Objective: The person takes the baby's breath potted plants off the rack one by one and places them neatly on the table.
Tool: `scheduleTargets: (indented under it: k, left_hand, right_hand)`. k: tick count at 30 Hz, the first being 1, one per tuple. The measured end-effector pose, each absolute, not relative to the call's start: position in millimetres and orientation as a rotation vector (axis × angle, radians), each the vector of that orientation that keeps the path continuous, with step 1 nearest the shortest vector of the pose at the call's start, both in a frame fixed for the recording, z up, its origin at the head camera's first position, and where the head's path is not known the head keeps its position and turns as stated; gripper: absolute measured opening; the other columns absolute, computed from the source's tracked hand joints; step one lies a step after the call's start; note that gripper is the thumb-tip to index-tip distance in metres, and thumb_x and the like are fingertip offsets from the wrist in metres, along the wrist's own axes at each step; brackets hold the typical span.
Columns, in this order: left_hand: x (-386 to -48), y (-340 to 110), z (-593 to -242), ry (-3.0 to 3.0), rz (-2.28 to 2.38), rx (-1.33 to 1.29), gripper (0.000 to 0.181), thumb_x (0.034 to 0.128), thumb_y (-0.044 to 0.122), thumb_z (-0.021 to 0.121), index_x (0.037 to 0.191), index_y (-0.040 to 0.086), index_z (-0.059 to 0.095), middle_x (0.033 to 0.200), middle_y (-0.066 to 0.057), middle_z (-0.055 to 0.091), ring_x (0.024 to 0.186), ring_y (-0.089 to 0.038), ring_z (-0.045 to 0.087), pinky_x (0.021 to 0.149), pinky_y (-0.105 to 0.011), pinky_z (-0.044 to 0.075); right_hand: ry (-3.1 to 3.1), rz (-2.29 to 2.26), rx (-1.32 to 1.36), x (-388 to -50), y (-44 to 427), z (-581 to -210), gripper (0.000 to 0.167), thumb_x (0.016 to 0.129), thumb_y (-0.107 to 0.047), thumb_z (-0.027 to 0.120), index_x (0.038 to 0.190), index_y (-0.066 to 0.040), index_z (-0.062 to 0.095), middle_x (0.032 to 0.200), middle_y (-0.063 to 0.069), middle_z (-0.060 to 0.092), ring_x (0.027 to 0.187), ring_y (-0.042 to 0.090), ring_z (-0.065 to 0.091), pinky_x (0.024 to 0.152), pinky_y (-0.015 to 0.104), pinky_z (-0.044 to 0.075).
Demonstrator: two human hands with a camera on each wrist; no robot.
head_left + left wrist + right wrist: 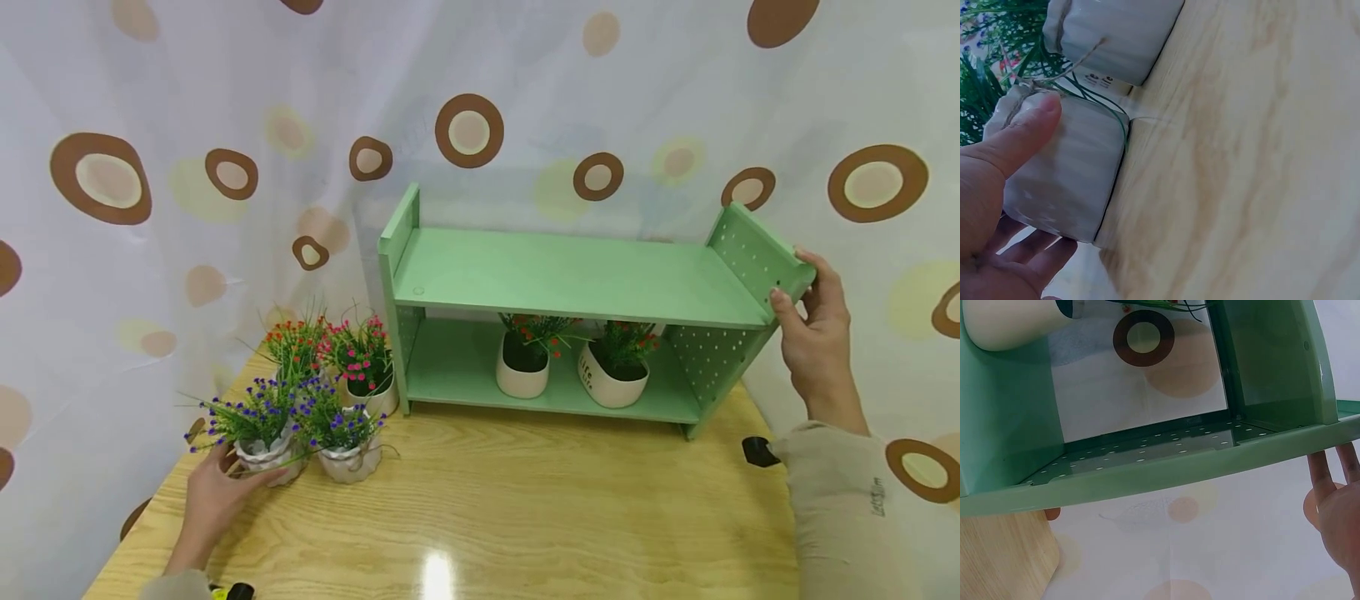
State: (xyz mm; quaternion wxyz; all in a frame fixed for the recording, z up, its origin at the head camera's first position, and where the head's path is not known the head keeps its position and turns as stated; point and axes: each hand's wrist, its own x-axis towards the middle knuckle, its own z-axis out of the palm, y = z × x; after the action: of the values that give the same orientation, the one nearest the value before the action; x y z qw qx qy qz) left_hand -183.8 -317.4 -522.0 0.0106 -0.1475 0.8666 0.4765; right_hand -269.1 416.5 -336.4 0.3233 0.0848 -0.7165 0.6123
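My left hand [219,500] holds a white pot [1066,162] of purple artificial flowers [258,417] at the table's left side. The thumb [1032,128] lies across the pot near its twine, and the fingers are on its opposite side. A second purple-flowered pot [351,460] stands just right of it. At the far right, my right hand [821,342] grips the upper end of the side panel [761,250] of a green two-tier shelf [570,271]. In the right wrist view, only part of that hand [1341,512] shows beyond the panel's edge.
Two cream pots [522,379] with red-flowered plants stand on the lower tier, one tilted. Pots with pink flowers [360,354] and red flowers [292,342] stand left of the shelf. A patterned curtain [525,67] hangs behind the wooden table [525,500].
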Motion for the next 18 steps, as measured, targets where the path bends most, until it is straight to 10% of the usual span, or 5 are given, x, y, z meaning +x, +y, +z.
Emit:
scheduleTargets:
  k: [18]
  left_hand:
    - [-179.4,-316.9,-526.6,2.624,1.623,-0.390,0.127,0.0905,0.036,0.082,0.162,0.002,-0.017,0.170,-0.031,0.001,0.155,-0.052,0.014,0.124,-0.057,0.028]
  right_hand:
    - [-1.864,1.625,0.232,-269.1,415.8,-338.2,0.055,0.103,0.001,0.055,0.154,-0.019,0.047,0.148,-0.002,0.050,0.126,0.011,0.050,0.086,0.005,0.049]
